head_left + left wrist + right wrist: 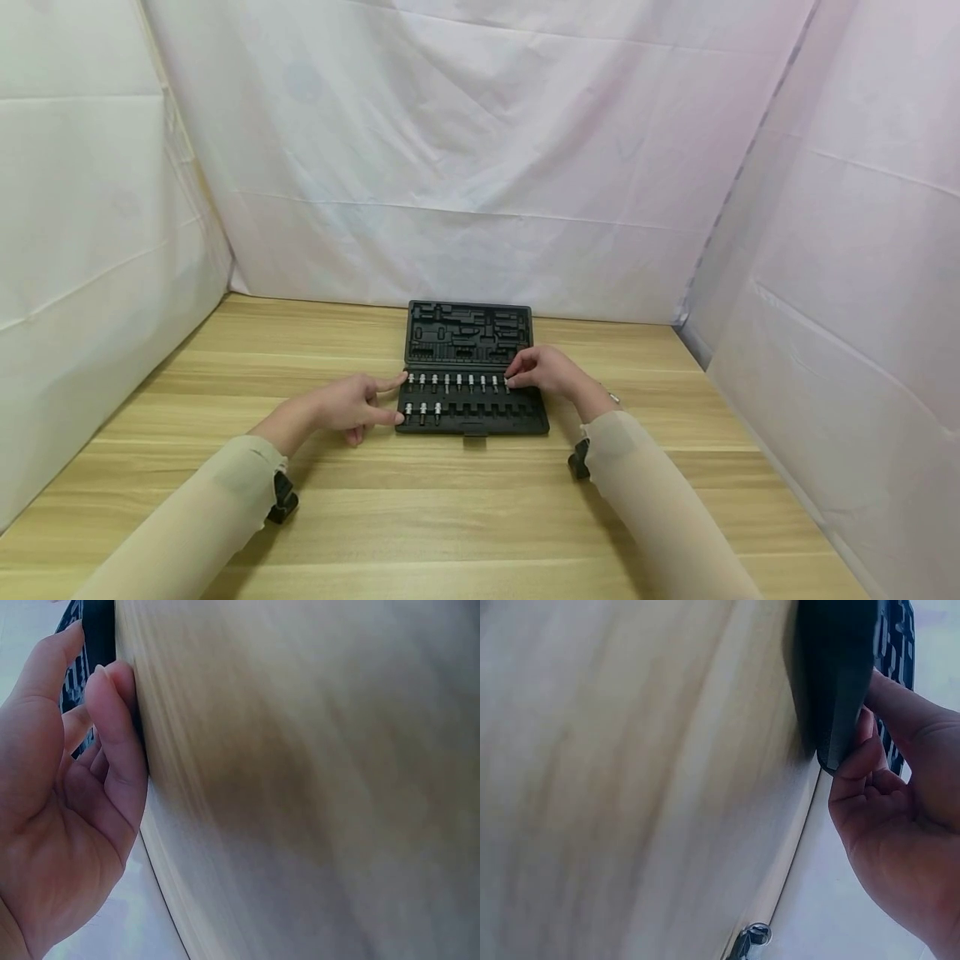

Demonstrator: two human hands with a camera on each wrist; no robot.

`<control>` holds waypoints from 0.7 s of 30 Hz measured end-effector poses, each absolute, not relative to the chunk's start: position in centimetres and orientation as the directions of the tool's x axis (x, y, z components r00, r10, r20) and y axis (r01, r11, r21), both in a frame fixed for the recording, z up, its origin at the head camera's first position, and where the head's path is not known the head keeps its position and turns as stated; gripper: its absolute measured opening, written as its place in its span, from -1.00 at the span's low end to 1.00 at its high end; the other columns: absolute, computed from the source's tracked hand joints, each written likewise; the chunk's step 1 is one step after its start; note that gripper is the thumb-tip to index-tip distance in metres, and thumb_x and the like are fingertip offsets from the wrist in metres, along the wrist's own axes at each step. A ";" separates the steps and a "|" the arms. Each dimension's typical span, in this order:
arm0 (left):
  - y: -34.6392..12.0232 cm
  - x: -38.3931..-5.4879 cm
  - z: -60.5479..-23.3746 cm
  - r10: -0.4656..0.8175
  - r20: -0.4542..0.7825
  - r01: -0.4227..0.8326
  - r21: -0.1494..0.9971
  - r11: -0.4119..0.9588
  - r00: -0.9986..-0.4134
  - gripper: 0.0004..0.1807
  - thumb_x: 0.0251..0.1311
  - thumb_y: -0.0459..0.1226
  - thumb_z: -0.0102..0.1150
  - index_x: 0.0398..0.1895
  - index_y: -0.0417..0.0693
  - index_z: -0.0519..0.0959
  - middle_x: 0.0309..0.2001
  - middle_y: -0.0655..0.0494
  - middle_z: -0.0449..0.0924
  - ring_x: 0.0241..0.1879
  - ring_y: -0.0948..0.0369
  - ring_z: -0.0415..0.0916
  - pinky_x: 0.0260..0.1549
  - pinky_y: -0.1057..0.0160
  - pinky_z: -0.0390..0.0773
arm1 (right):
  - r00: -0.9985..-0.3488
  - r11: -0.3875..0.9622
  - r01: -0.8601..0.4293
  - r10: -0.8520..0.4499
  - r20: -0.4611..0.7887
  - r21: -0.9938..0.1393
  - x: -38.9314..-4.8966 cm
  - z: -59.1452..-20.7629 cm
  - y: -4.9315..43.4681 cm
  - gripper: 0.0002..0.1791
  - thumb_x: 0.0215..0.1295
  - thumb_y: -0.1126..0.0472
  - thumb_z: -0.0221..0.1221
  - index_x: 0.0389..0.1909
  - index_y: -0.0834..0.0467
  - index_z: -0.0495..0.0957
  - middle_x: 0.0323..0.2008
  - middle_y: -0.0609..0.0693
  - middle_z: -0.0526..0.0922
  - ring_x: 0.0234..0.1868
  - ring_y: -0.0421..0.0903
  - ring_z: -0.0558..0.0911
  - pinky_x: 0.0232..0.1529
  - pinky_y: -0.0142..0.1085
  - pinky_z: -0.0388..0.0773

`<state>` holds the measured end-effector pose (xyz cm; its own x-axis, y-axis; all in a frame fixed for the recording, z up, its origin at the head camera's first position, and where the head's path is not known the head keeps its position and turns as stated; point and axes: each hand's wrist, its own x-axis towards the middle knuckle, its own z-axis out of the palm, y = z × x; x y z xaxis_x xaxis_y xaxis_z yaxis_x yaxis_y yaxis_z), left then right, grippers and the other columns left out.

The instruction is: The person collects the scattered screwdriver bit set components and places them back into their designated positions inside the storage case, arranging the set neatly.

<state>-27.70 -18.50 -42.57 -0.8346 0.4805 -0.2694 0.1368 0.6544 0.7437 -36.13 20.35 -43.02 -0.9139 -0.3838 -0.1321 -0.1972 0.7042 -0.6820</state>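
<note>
An open black plastic case (468,427) lies on the table with its lid (471,312) tilted up behind. Silver bit sockets (459,382) fill the upper row of slots, and several more (423,411) stand at the left of the lower row. My left hand (348,408) reaches in from the left, index finger and thumb spread, their tips at the case's left edge; its other fingers are bent. With thumb and index finger my right hand (551,373) pinches the bit socket (507,385) at the right of the upper row. In the right wrist view the case's side hides that pinch.
A loose bit socket (614,398) lies on the wooden table (420,517) right of the case, partly beside the right wrist; it also appears in the right wrist view (751,941). White sheets (450,167) hang behind and along both sides of the table.
</note>
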 end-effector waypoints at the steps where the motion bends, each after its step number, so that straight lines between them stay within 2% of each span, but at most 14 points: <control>1: -18.5 -27.7 -42.6 0.481 -0.269 0.138 0.743 0.654 -0.834 -0.01 0.47 -0.02 0.43 0.80 0.08 0.10 -0.42 -0.02 0.49 -0.61 0.22 0.51 -0.55 0.18 0.74 | -0.914 0.707 -0.196 -0.382 -0.134 -0.680 -36.1 -43.0 20.3 -0.93 0.49 0.14 0.44 -0.11 0.03 0.82 -0.13 -0.03 0.81 -0.09 -0.08 0.69 0.05 -0.10 0.69; 8: -18.5 -27.8 -42.5 0.483 -0.271 0.140 0.741 0.657 -0.832 -0.01 0.47 -0.02 0.43 0.80 0.07 0.10 -0.44 -0.02 0.51 -0.62 0.21 0.52 -0.55 0.17 0.74 | -0.913 0.709 -0.187 -0.381 -0.146 -0.680 -36.1 -42.8 20.3 -0.91 0.50 0.15 0.43 -0.08 0.03 0.81 -0.19 -0.01 0.78 -0.15 -0.06 0.66 -0.04 -0.17 0.65; 21: -18.4 -27.6 -42.3 0.478 -0.272 0.134 0.742 0.657 -0.835 -0.02 0.47 -0.02 0.43 0.80 0.08 0.10 -0.42 -0.03 0.50 -0.61 0.21 0.51 -0.54 0.19 0.73 | -0.910 0.707 -0.193 -0.388 -0.144 -0.680 -36.2 -42.9 20.4 -0.87 0.50 0.14 0.43 -0.04 0.06 0.80 -0.17 -0.01 0.77 -0.14 -0.08 0.66 -0.03 -0.16 0.66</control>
<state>-27.57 -18.44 -42.29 -0.8354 0.4776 -0.2721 0.1340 0.6570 0.7419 -36.23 20.44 -42.91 -0.9104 -0.3878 -0.1441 -0.1934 0.7068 -0.6805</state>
